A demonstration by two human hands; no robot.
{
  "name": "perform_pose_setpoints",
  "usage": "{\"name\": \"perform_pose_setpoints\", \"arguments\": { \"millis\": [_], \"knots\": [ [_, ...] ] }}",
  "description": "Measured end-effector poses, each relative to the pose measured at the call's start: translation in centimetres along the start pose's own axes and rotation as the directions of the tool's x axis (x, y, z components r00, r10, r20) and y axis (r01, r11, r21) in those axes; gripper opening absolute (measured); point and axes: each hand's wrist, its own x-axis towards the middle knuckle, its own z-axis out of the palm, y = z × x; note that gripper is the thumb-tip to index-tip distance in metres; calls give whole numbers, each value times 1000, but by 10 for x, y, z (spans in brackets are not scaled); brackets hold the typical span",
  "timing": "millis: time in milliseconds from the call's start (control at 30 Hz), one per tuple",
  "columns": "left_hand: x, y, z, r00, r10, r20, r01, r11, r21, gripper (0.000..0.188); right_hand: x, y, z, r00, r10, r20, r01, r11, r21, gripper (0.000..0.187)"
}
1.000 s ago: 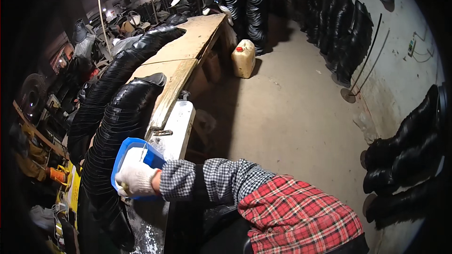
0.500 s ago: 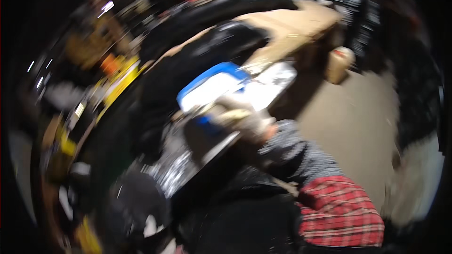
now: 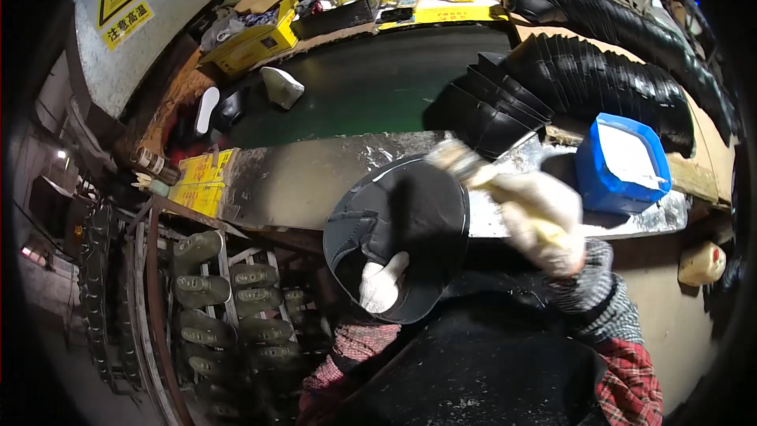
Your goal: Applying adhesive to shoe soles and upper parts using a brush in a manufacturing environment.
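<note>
A black curved sheet (image 3: 422,213), like a boot upper with a seam-like outline, rests at the near edge of the workbench. My left hand (image 3: 382,284), in a white glove, grips it from its lower left side, with the thumb lying on the inner face and the other fingers hidden. In my right hand (image 3: 544,217), also gloved, is a wide brush (image 3: 461,159), blurred by motion. Its bristles are at the sheet's upper right edge; whether they touch cannot be told. To the right stands a blue tub (image 3: 619,189) with white contents.
Nested black pieces (image 3: 599,71) lie along the right back. A dark green belt surface (image 3: 371,79) runs behind the bench, carrying a white-topped shoe form (image 3: 281,87). Yellow boxes (image 3: 252,43) line its far side. At lower left, a rack holds several dark green boots (image 3: 205,292).
The view has swung and sharpened. My right hand was beside the blue tub; now it is left of it, with the brush at the black sheet. My left hand has come into sight.
</note>
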Motion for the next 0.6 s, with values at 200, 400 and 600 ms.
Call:
{"name": "perform_pose_setpoints", "arguments": {
  "millis": [200, 400, 600],
  "knots": [
    [11, 3, 11, 972, 175, -156, -180, 983, -21, 27, 41, 41, 42, 997, 11, 73, -24, 983, 183, 28],
    [27, 15, 11, 994, 94, -56, -95, 995, -14, 21, -23, 56, 2, 963, 261, 64, -268, 941, 207, 23],
    [36, 19, 10, 994, 75, 74, -90, 969, 232, 21, 61, 10, 45, 968, 51, 247, -129, 942, 309, 35]
  ]
}}
